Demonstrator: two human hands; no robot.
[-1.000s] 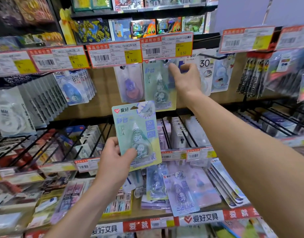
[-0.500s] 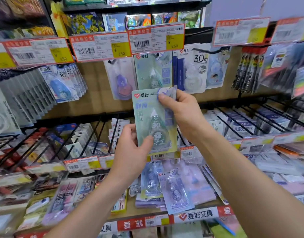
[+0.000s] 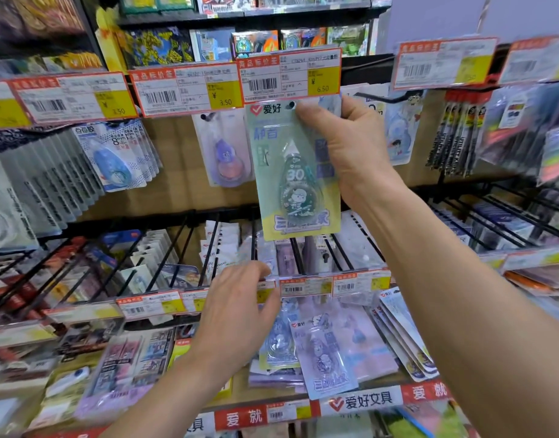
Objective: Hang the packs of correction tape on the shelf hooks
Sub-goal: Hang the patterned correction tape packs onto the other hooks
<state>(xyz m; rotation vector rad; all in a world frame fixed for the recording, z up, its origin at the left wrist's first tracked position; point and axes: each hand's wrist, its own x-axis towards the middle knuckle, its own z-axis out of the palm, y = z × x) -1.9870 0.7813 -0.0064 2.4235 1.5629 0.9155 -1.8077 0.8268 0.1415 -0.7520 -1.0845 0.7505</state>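
Raised since the earlier frame, the green pack (image 3: pixel 295 172) sits under the price tag (image 3: pixel 289 74), right hand (image 3: pixel 350 147) pinching its top; left hand (image 3: pixel 240 314) open below. Align its hole (image 3: pixel 291 105) with the hook, then push back

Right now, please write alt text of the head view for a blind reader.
The right hand holds a green correction tape pack up under a price tag; the left hand hovers open above loose packs lying below.

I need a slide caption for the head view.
Right hand holds green correction tape pack under 6.50 price tag.
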